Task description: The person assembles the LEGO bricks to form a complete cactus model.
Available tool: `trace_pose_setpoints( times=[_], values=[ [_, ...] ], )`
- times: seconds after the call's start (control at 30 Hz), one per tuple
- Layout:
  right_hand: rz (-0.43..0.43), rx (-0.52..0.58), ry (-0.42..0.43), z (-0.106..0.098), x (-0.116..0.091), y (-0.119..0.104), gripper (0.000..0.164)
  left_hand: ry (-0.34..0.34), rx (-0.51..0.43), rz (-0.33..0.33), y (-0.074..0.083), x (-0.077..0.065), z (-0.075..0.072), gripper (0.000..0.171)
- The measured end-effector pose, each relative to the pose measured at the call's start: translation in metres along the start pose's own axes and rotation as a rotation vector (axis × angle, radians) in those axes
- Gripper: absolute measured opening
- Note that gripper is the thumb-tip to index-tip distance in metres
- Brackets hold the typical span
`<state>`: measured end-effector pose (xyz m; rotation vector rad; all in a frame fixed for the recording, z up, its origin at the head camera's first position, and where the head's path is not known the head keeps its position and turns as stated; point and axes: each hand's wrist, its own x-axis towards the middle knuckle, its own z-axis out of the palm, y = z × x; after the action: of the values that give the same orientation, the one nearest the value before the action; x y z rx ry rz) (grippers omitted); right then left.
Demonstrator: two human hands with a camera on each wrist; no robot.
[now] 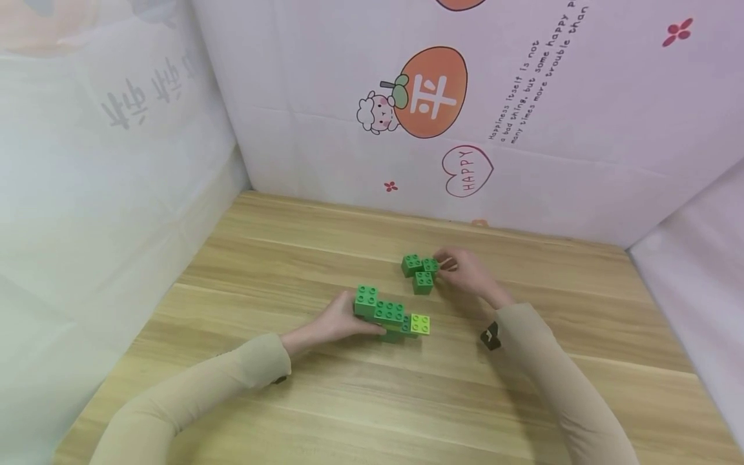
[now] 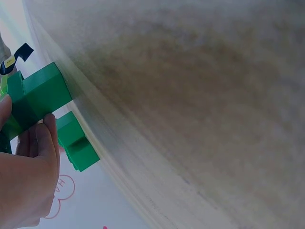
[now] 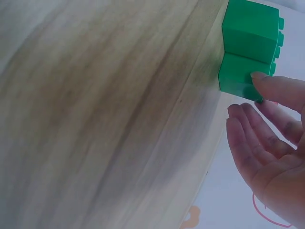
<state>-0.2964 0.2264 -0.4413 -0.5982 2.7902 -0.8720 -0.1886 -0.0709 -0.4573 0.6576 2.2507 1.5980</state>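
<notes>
Head view: left hand clamped on a stepped assembly of green plastic bricks, thumb along its near side; rectangular blocks step down to a lime-yellow brick at the right end. Round studs on the upper faces. From where I stand, the hands are apart, each at separate work. Just beyond the assembly, on the pale wood-grained bench, sit three green cubes in a tight cluster, four studs apiece. Right hand is at the rightmost cube: right wrist view has the thumb on a smooth flat face, a fingertip near its edge, the other fingers gently bent; I cannot tell whether it is gripped. Sleeves beige, soft fabric. Behind the bench, a white printed cloth, lightly creased.
</notes>
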Motion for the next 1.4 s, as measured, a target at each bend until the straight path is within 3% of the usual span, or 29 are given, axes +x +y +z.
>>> trace_pose_setpoints(
  times=[0.37,0.77,1.4],
  values=[
    [-0.011,0.054,0.053,-0.001,-0.007,0.009,0.034,0.000,-0.002,0.028,0.000,0.000,-0.001,0.046],
    [0.023,0.038,0.078,-0.009,-0.022,0.007,0.036,0.007,-0.015,0.010,0.000,-0.002,-0.002,0.047],
    [-0.057,0.056,0.150,-0.015,-0.058,-0.015,0.031,-0.004,-0.019,0.023,-0.001,0.000,0.000,0.046]
  ],
)
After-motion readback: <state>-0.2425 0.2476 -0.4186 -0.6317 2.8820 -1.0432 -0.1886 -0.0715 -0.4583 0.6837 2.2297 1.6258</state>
